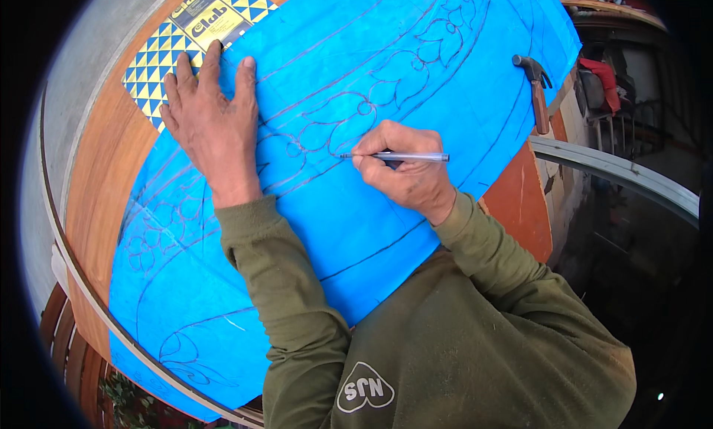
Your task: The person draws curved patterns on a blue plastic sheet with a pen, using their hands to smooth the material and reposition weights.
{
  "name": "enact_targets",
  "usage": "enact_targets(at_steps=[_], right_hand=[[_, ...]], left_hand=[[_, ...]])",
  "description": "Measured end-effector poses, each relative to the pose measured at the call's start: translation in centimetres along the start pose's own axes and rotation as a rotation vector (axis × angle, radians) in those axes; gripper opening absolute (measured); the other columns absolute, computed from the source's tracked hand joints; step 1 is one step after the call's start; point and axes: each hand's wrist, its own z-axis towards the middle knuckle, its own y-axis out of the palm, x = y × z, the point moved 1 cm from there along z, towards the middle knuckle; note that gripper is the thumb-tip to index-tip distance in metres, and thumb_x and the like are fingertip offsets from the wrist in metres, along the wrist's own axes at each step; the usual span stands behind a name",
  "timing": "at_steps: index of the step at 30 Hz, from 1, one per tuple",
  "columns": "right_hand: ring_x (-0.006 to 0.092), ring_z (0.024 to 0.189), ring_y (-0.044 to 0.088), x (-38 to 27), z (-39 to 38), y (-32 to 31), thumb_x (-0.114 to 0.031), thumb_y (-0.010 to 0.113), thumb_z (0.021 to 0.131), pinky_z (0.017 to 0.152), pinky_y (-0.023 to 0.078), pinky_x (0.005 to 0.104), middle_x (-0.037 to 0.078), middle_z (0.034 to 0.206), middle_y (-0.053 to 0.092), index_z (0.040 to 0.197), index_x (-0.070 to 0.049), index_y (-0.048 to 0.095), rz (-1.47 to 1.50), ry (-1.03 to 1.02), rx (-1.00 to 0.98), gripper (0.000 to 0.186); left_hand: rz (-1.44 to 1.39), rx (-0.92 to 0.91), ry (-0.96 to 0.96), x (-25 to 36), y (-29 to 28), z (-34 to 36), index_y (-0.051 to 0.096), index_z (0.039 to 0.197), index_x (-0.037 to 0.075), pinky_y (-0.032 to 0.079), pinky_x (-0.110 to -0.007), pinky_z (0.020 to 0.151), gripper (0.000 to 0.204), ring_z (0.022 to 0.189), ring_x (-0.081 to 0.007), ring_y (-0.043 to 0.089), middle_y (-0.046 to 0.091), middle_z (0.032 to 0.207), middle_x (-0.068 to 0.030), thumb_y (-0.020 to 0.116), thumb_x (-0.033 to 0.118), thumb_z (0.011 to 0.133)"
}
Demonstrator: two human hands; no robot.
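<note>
A large bright blue sheet (356, 228) lies spread over a wooden board, with flower, leaf and long curved line drawings in dark ink. My right hand (407, 165) grips a slim pen (427, 157), its tip touching the sheet beside a drawn leaf and vine band. My left hand (219, 121) lies flat with fingers spread, partly on the blue sheet and partly by a blue and yellow triangle-patterned sheet (152, 65). What lies under the left palm is hidden.
A claw hammer (536, 95) rests on the sheet's right edge. The brown wooden board (96, 206) shows along the left. A metal rail (616, 169) runs at the right, near a reddish-brown panel (520, 206). Green plants (134, 399) show at lower left.
</note>
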Motion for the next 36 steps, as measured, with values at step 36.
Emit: enact_targets(at_steps=[36], right_hand=[[0.0041, 0.067, 0.058, 0.53, -0.71, -0.09, 0.005, 0.073, 0.093, 0.052, 0.046, 0.0263, 0.003, 0.075, 0.066, 0.09, -0.001, 0.066, -0.04, 0.076, 0.417, 0.011]], left_hand=[[0.026, -0.04, 0.008, -0.36, -0.16, 0.04, 0.07, 0.151, 0.025, 0.022, -0.06, 0.133, 0.059, 0.161, -0.0404, 0.038, 0.051, 0.168, -0.0172, 0.068, 0.06, 0.103]])
